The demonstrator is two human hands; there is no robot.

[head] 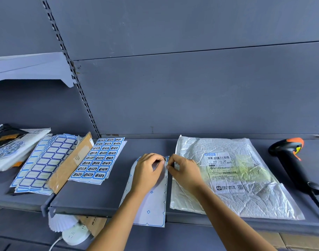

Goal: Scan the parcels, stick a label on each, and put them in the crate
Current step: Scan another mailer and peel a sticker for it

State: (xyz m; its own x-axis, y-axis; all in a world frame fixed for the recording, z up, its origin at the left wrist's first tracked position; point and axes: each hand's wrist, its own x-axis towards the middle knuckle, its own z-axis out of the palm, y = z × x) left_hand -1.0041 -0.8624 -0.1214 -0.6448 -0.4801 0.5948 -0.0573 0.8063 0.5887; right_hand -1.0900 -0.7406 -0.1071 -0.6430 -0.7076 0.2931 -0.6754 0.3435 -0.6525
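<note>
So here's my setup, with everything placed off the parcel (249,200), the crinkly white poly bag lying flat on the grey shelf (100,196). Its shipping slip (222,171) faces up, barcode at the far end.

Both my hands are just left of the parcel, over a mostly used-up backing sheet (151,205) whose near end hangs off the shelf's front edge. My left hand (147,171) has its fingers curled and is pinching the sheet's far end. My right hand (184,171) sits between that sheet and the parcel, with thumb and forefinger nipping the little blue-edged label (166,159) at the sheet's top corner. The fingertips of both hands nearly meet there. The label's tiny, so I can't tell how much of it is lifted.

Right of the parcel, the black and orange scanner (292,163) lies on its side, nobody holding it.

Further left of the parcel, past my hands, there's a full sheet of printed labels (98,160), then a strip of cardboard (69,165) leaning over a fan of blank label sheets (44,160). Furthest left is a pile of other bags (10,147).
</note>
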